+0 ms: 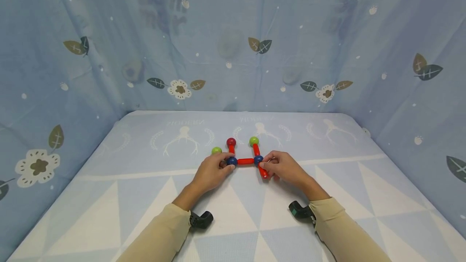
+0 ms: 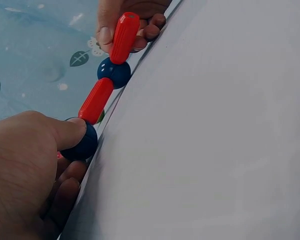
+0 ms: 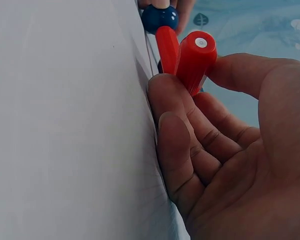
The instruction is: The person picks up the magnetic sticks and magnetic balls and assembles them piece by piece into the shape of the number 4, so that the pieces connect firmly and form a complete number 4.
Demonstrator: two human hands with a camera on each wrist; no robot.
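Note:
On the table lies a joined frame of red rods and coloured balls. My left hand (image 1: 211, 173) pinches its left blue ball (image 1: 231, 161) between thumb and fingers. A crosswise red rod (image 1: 245, 161) links that ball to the right blue ball (image 1: 258, 160). From the right ball a near red rod (image 1: 263, 172) points toward me, and my right hand (image 1: 289, 170) holds it; its round end with a pale centre (image 3: 201, 43) faces the right wrist camera. Two far rods carry a red ball (image 1: 231, 142) and a green ball (image 1: 254, 140). Another green ball (image 1: 216, 150) shows behind my left fingers; its connection is hidden.
A patterned blue-and-white cloth (image 1: 225, 229) covers the table. Blue curtains (image 1: 233, 72) with leaves and flowers close off the back and both sides. A black device (image 1: 201, 220) is strapped at the left wrist, with another black device (image 1: 301, 210) at the right.

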